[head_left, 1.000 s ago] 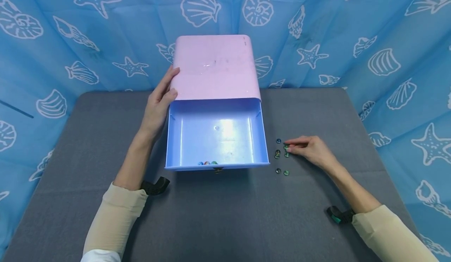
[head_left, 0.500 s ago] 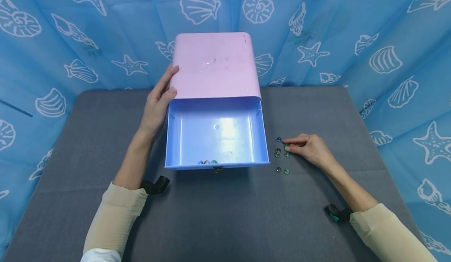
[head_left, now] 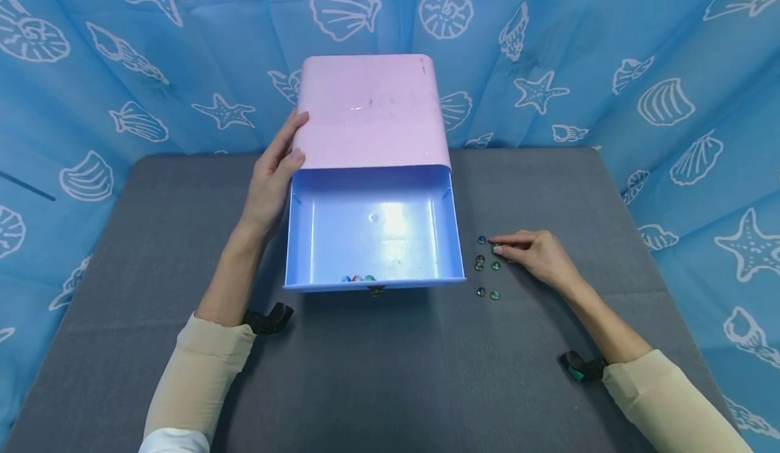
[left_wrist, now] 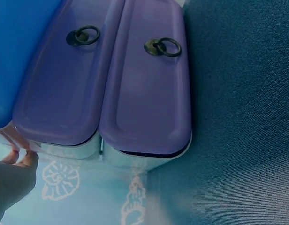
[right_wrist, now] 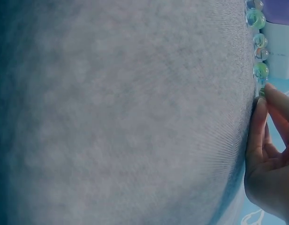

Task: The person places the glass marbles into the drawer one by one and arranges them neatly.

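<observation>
My left hand (head_left: 269, 172) presses on the left side of a pink drawer cabinet (head_left: 372, 114), its fingertips and thumb at the top edge. The cabinet's blue top drawer (head_left: 373, 192) is pulled out, with several coloured marbles (head_left: 357, 279) along its front wall. On the cloth to the right, my right hand (head_left: 539, 256) pinches a green marble (right_wrist: 262, 92) between thumb and forefinger. Several glass marbles lie close by: a blue one (head_left: 482, 240) just left of the fingertips, a green one (head_left: 495, 265) below them and another green one (head_left: 495, 295) nearer the front.
Two purple lower drawers, one with a ring pull (left_wrist: 163, 47), are closed in the left wrist view. A grey cloth (head_left: 378, 372) covers the table. Behind hangs a blue curtain (head_left: 390, 26) with white seashells. A small metal catch (head_left: 376, 290) sits on the drawer front.
The right thumb and forefinger have closed in on the green marble among the others, with the hand shifting slightly. The left hand and the drawer hold their places; the head view tilts a little.
</observation>
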{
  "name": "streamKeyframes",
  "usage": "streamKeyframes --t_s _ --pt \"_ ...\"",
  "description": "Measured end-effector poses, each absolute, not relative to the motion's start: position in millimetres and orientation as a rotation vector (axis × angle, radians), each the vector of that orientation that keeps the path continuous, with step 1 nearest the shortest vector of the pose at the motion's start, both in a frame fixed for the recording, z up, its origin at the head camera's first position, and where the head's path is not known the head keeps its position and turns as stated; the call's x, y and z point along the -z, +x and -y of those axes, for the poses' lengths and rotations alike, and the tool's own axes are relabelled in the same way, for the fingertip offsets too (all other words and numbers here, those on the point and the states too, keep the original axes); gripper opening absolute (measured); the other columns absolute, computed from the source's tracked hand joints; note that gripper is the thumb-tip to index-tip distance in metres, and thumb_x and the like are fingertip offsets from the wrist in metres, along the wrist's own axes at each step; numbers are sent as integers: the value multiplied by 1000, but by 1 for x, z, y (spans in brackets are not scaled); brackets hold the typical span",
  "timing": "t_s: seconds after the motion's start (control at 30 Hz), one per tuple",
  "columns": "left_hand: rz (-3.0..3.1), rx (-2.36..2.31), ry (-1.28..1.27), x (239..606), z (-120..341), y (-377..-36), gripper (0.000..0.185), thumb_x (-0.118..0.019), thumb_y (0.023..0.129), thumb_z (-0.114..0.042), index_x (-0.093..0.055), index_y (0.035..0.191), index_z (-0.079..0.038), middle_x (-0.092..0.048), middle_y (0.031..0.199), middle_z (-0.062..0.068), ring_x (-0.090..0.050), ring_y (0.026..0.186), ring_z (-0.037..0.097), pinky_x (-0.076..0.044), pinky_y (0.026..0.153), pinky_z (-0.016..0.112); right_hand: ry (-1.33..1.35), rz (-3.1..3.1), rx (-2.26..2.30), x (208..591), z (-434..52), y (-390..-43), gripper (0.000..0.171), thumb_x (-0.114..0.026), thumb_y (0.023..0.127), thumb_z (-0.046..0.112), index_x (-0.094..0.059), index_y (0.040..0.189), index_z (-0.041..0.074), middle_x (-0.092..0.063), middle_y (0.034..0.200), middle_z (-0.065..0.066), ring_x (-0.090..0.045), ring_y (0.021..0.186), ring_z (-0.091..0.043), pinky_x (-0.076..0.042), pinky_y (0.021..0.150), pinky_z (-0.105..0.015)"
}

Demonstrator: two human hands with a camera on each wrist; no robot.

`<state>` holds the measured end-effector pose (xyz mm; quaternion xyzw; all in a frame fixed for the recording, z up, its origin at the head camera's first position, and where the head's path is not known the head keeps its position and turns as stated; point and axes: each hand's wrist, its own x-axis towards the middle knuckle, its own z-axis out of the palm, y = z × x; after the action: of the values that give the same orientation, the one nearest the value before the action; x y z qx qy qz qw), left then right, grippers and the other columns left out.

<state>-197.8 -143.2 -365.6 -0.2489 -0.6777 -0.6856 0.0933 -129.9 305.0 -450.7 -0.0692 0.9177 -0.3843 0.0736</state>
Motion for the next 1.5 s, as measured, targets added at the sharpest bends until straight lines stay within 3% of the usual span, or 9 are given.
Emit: streamKeyframes --t_s 0.2,0.53,0.83,1.5 --pt "2003 2020 -755 366 144 -198 55 -48 99 -18 -39 152 -8 -24 163 3 -18 151 20 -14 121 41 -135 -2667 1275 450 -306 -132 31 -67 96 26 -73 119 5 -73 106 -15 -69 79 -9 -55 66 -22" --pt "2007 2024 -740 367 145 -198 55 -47 99 -18 -39 153 -9 -24 163 2 -18 151 19 -14 121 42 -76 -2588 1338 448 -307 -134 35 -65 97 26 -70 121 1 -71 110 -19 -69 82 -9 -57 71 -24" --pt "2020 2013 -732 366 144 -197 56 -47 99 -19 -39 153 -10 -23 164 1 -17 151 19 -13 121 42 -91 -2461 1539 446 -308 -135 35 -59 100 14 -62 128 -7 -69 109 -26 -71 85 -12 -59 74 -30" --pt "2021 2026 -730 367 144 -198 56 -47 99 -19 -38 153 -9 -22 164 2 -16 151 19 -12 121 43 -207 -2530 1613 430 -301 -131 34 -61 99 15 -64 125 -7 -75 101 -8 -71 88 -15 -58 75 -30"
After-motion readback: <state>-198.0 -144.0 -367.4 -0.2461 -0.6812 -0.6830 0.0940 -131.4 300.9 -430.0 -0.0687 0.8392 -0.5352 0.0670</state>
